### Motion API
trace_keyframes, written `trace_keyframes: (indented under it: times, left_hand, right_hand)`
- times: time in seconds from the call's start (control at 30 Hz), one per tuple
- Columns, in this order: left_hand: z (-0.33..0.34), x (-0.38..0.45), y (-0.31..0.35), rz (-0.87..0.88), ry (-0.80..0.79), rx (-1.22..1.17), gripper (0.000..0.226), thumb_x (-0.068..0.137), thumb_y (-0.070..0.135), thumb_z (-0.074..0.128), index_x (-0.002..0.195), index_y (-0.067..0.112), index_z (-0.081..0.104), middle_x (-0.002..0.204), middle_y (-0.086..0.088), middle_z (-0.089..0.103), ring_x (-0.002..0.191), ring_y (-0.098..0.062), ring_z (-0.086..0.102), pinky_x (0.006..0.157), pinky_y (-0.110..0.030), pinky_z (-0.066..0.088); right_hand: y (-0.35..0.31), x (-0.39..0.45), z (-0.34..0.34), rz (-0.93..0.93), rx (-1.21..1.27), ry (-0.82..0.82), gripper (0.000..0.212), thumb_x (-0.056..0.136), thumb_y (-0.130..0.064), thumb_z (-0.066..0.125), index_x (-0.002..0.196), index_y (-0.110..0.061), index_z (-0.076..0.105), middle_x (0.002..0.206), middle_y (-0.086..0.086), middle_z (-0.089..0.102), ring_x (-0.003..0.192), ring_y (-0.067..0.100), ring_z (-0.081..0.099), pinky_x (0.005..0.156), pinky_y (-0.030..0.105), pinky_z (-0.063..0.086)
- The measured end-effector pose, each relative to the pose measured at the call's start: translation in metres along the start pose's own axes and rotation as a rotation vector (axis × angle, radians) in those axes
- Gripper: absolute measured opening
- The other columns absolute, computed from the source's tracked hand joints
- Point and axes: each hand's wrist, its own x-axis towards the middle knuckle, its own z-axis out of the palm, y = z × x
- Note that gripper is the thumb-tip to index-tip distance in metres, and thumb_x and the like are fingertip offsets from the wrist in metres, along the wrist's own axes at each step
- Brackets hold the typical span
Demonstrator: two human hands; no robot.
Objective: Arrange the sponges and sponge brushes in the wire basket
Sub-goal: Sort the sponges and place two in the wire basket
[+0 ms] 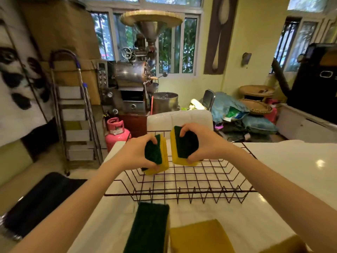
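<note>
Overhead, hands [169, 148] above basket rim [179, 194]

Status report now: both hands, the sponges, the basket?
Left hand and right hand each grip one sponge over wire basket. Basket floor bare where visible. Two more sponges wait on table. Nothing in the way.

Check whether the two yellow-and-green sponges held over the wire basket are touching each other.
Apart. The head view shows a strip of white table and basket wire between the left hand's sponge and the right hand's sponge.
</note>
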Motion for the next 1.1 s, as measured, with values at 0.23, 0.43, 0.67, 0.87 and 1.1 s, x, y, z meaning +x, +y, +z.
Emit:
trace_keyframes:
  times: [0.23,0.43,0.67,0.87,1.1]
  left_hand:
    - [0.011,0.011,-0.009,-0.088,-0.144,0.115,0.069,0.059,0.033,0.079,0.115,0.023,0.041,0.108,0.001,0.05,0.099,-0.017,0.047,0.084,-0.032,0.048]
    - [0.014,0.013,-0.015,-0.151,-0.226,0.151,0.066,0.065,0.027,0.076,0.119,0.02,0.037,0.114,-0.005,0.051,0.1,-0.019,0.044,0.084,-0.033,0.045]
    - [0.012,0.022,-0.013,-0.174,-0.331,0.237,0.056,0.075,0.027,0.068,0.119,0.017,0.036,0.119,-0.007,0.051,0.11,-0.024,0.042,0.112,-0.042,0.014]
    - [0.015,0.034,-0.019,-0.165,-0.395,0.308,0.055,0.076,0.029,0.066,0.12,0.02,0.034,0.126,-0.006,0.05,0.122,-0.027,0.04,0.114,-0.046,-0.001]
    - [0.023,0.035,-0.026,-0.067,-0.333,0.372,0.053,0.077,0.03,0.064,0.122,0.023,0.038,0.129,-0.001,0.047,0.124,-0.021,0.038,0.113,-0.05,0.003]
  right_hand:
    - [0.015,0.039,0.029,0.022,-0.112,-0.121,0.063,0.06,-0.015,0.079,0.114,-0.02,0.045,0.112,-0.002,0.042,0.101,0.016,0.043,0.067,0.018,0.044]
    - [0.021,0.052,0.054,-0.01,-0.186,-0.241,0.062,0.061,-0.018,0.079,0.113,-0.019,0.045,0.112,0.002,0.046,0.099,0.016,0.043,0.07,0.021,0.045]
    - [0.025,0.066,0.06,0.022,-0.119,-0.279,0.063,0.061,-0.017,0.079,0.115,-0.019,0.046,0.108,-0.001,0.042,0.101,0.019,0.045,0.073,0.024,0.047]
    - [0.031,0.068,0.065,0.088,-0.005,-0.23,0.062,0.062,-0.019,0.079,0.116,-0.018,0.047,0.111,0.002,0.045,0.101,0.02,0.047,0.076,0.027,0.049]
    - [0.034,0.06,0.071,0.12,0.119,-0.202,0.061,0.065,-0.016,0.076,0.117,-0.019,0.046,0.112,0.002,0.044,0.101,0.02,0.048,0.077,0.024,0.05]
